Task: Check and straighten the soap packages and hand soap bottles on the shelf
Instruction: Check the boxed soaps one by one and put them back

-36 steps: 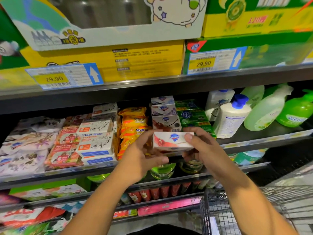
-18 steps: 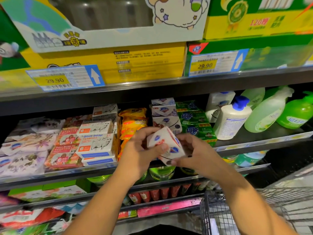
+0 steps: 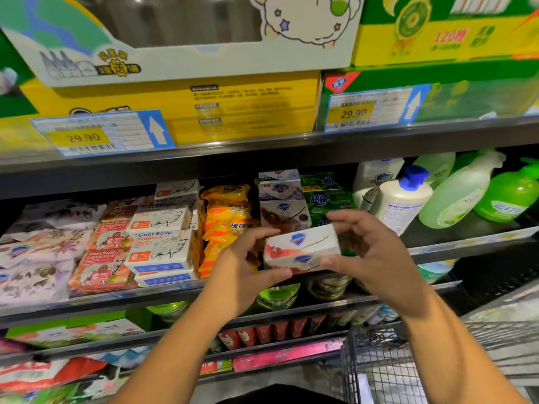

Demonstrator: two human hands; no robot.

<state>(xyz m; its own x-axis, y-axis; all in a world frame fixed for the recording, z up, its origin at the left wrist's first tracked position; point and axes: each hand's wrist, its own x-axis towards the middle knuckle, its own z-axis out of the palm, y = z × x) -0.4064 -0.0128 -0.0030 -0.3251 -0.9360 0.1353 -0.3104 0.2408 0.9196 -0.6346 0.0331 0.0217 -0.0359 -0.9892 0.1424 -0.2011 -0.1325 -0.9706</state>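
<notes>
You are at the checking step of the task, with one soap box (image 3: 303, 246) lifted off the display and held in front of you between both hands. The box is white with a blue shield logo and a red fruit print. It sits slightly tilted, long side toward you, just in front of the middle shelf (image 3: 466, 228) and below a stack of matching boxes (image 3: 281, 199).

Your left hand (image 3: 248, 266) grips the box's left end, fingers curled over the top edge and thumb underneath. Your right hand (image 3: 373, 258) grasps the right end, thumb pressed near the lower front corner and fingers arched over the top. Both forearms reach up from the bottom of the view.

The likely next move is to set the box back squarely with its stack, logo facing out. That calls for levelling it and sliding it in between the yellow packets (image 3: 227, 211) on the left and the green soap packs (image 3: 326, 196) on the right without knocking either.

Farther right on the same shelf, the hand soap bottles (image 3: 405, 199) lean at mixed angles and look not yet straightened. A wire cart (image 3: 379, 360) stands at lower right.
</notes>
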